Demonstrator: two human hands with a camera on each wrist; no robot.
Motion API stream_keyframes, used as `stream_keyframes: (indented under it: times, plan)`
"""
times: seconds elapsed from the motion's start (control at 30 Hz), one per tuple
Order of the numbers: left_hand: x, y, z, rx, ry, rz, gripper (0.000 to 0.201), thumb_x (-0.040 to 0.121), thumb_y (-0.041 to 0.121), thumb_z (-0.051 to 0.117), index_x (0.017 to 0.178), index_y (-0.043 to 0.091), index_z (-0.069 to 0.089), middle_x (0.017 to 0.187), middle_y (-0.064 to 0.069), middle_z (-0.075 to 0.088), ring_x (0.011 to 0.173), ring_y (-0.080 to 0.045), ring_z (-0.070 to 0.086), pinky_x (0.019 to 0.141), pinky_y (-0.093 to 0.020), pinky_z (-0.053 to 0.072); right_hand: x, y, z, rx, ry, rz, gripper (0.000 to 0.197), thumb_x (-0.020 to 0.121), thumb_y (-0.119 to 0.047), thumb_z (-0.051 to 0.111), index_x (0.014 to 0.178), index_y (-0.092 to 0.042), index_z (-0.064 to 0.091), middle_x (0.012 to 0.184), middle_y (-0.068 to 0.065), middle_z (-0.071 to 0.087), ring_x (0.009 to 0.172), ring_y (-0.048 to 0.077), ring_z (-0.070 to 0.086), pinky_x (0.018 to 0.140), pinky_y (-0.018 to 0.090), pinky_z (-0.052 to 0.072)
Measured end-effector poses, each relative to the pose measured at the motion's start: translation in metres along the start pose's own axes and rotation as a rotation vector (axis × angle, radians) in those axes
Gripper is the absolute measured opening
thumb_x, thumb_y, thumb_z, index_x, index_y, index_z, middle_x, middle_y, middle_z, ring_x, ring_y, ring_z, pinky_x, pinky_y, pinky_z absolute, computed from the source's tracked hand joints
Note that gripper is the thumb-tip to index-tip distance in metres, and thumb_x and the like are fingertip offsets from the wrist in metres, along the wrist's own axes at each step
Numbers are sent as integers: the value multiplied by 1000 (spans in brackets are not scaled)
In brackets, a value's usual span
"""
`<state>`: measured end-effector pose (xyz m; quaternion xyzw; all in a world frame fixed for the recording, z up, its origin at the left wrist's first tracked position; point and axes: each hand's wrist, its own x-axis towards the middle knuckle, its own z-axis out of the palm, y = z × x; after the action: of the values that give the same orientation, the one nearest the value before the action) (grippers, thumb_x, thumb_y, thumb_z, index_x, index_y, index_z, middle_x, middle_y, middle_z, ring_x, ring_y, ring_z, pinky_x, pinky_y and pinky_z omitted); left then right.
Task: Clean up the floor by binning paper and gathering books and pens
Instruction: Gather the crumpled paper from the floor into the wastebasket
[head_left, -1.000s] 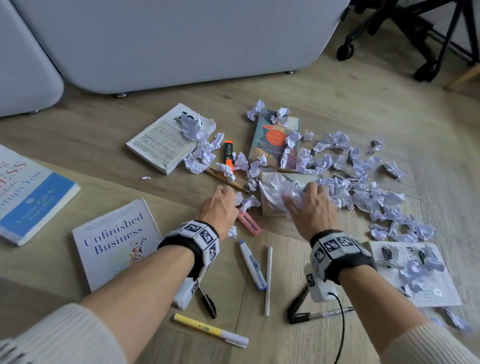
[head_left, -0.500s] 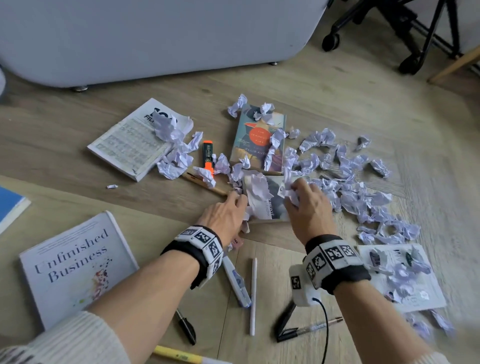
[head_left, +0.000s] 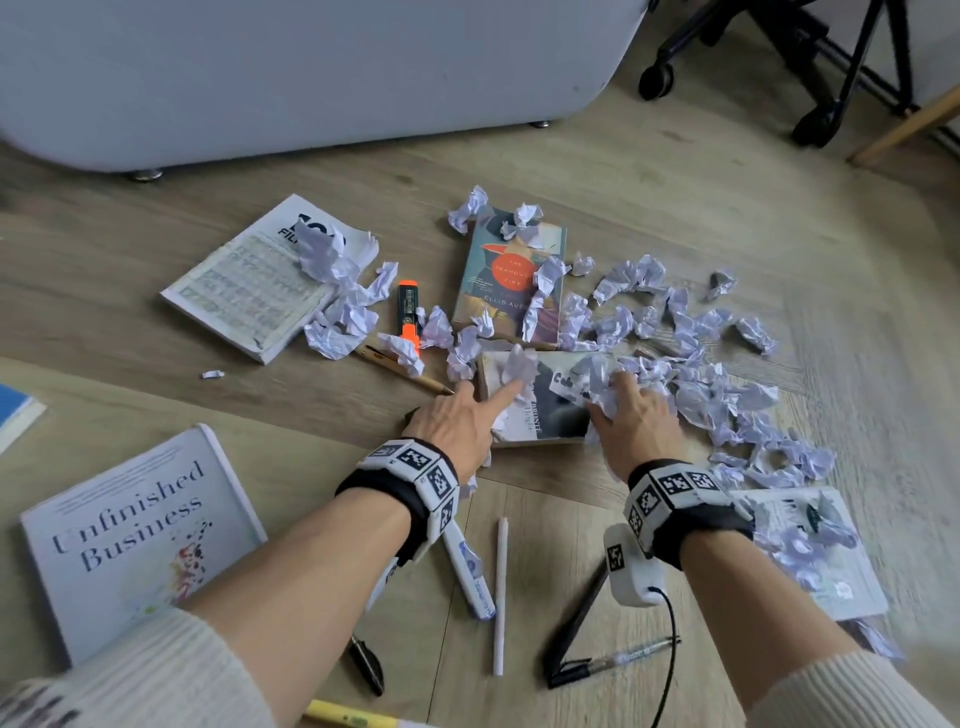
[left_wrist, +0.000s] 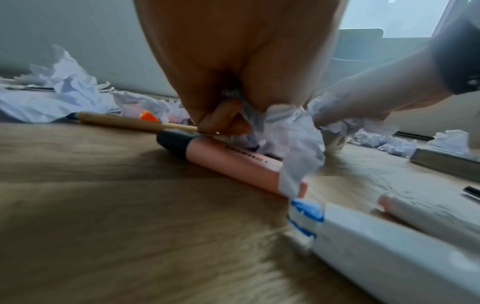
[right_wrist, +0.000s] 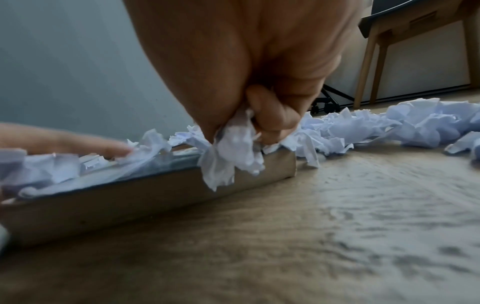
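Crumpled paper scraps (head_left: 701, 364) litter the wooden floor, thickest to the right. My left hand (head_left: 457, 421) holds crumpled paper (left_wrist: 288, 135) in its curled fingers, while its index finger points out and touches another scrap (head_left: 519, 366) on a grey book (head_left: 550, 415). My right hand (head_left: 631, 415) grips a wad of paper (right_wrist: 231, 158) at that book's right end. A pink highlighter (left_wrist: 233, 162) lies under the left hand. An orange highlighter (head_left: 409, 312) and a wooden pen (head_left: 400, 366) lie to the left.
More books lie around: "Unfinished Business" (head_left: 135, 540), an orange-circle cover (head_left: 511, 275), a white one (head_left: 260, 280) and a booklet (head_left: 821, 551) under scraps. A correction pen (head_left: 470, 571), white pen (head_left: 500, 592) and black pen (head_left: 613, 662) lie near my wrists. A grey sofa (head_left: 311, 78) and chair legs (head_left: 831, 78) stand behind.
Both hands have slid forward onto the grey book. The left index finger now points out at a scrap; the right hand has moved right, gathering paper. The view shifted.
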<state>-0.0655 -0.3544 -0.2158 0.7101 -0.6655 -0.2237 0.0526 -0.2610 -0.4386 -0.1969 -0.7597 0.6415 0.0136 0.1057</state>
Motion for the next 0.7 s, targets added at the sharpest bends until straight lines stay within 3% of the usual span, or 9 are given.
stream_keyframes:
  times: [0.1, 0.23, 0.3, 0.4, 0.5, 0.6, 0.7]
  plan:
    - [-2, 5, 0, 68, 7, -6, 69, 95, 14, 51, 149, 39, 17, 104, -10, 46, 87, -31, 59, 69, -39, 46, -10, 1, 0, -1, 19, -52, 30, 93, -30, 54, 120, -19, 45, 101, 13, 54, 72, 23, 42, 63, 29, 30]
    - [-4, 12, -7, 129, 68, 52, 47, 93, 2, 46, 135, 21, 34, 104, -12, 48, 79, -30, 62, 58, -36, 37, -17, 3, -1, 27, -54, -97, 25, 92, -23, 50, 116, -15, 49, 92, 10, 59, 73, 24, 46, 60, 30, 29]
    - [-4, 12, -13, 133, 84, 66, 42, 91, -1, 49, 128, 16, 40, 105, -12, 48, 76, -28, 60, 59, -34, 36, -21, 1, -3, 75, -103, -102, 20, 94, -24, 47, 111, -15, 51, 87, 9, 64, 71, 23, 52, 57, 30, 34]
    - [-6, 6, -23, 85, 54, 38, 20, 95, 3, 46, 114, 8, 52, 106, -12, 50, 88, -31, 61, 68, -34, 44, -30, -2, -4, 142, -128, -86, 21, 94, -28, 47, 111, -17, 52, 82, 9, 67, 71, 25, 60, 64, 32, 47]
    - [-13, -3, -31, 37, 81, 17, 13, 95, 10, 50, 107, 8, 54, 108, -10, 51, 90, -30, 60, 78, -39, 51, -39, -8, -8, 213, -91, -60, 15, 93, -25, 49, 104, -16, 53, 76, 7, 63, 68, 24, 57, 60, 29, 40]
    - [-25, -4, -45, -13, 152, 20, 11, 96, 14, 49, 103, 8, 53, 103, -9, 50, 88, -29, 58, 70, -34, 46, -46, -21, -17, 283, -79, -103, 11, 93, -23, 48, 100, -16, 52, 66, 0, 59, 58, 11, 53, 48, 21, 34]
    - [-43, -6, -69, -45, 227, 28, 11, 96, 16, 47, 103, 10, 52, 93, -4, 41, 80, -26, 52, 65, -30, 35, -52, -48, -30, 380, -59, -182, 9, 93, -21, 49, 100, -16, 52, 68, 4, 62, 53, 6, 54, 42, 11, 35]
